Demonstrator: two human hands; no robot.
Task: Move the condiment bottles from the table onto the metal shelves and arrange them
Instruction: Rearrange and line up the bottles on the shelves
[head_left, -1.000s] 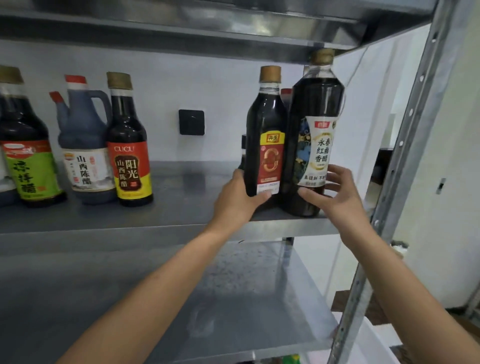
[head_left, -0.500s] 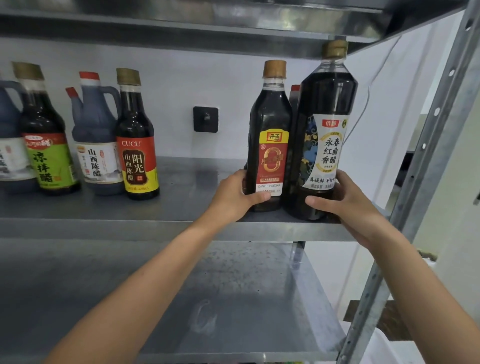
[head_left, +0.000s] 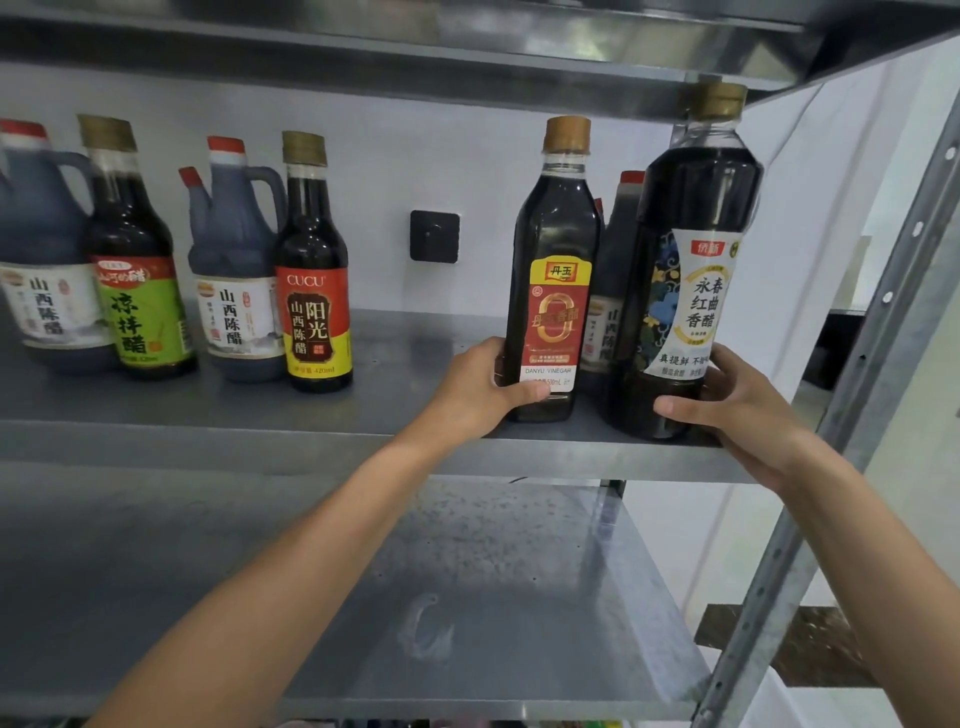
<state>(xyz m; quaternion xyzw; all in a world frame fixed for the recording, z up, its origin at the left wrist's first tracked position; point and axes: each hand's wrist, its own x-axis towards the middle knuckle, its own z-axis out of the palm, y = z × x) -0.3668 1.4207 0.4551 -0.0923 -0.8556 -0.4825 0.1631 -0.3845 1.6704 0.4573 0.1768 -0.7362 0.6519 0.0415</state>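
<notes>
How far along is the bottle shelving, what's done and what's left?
Done: four bottles stand left on the shelf, including the CUCU bottle and green-label bottle, plus a jug at the right rear. In hand: the left hand grips the Danyu vinegar bottle, the right hand the white-label bottle, both apparently resting on it. Left: releasing and aligning them; any bottles not yet shelved are out of view.
</notes>
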